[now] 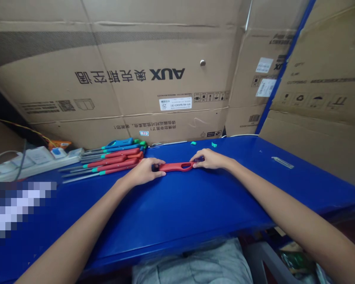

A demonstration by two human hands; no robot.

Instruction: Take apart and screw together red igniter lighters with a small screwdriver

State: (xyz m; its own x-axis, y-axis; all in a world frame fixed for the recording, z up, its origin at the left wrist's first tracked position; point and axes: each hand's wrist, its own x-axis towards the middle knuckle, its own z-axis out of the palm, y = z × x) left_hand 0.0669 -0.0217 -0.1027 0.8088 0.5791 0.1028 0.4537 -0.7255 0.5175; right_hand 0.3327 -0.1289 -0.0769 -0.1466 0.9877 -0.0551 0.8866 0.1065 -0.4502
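Observation:
Stretched level between both my hands, just above or on the table, is a red plastic lighter handle (177, 167) with an oval opening near its right end. My left hand (144, 170) pinches its left end between thumb and fingers, a dark bit showing there. At the right end my right hand (208, 159) is closed on the handle, with a dark, purplish piece between the fingers that I cannot make out. Left of my left hand lies a pile of long-necked lighters (118, 161), with red, blue and green handles and thin metal rods pointing left.
A white power strip (44, 163) with plugs and cables lies at the left. Cardboard sheets (130, 51) wall the back and right of the blue table (177, 221). Small green pieces (214, 144) lie behind my right hand, and a clear plastic strip (283, 162) lies farther right.

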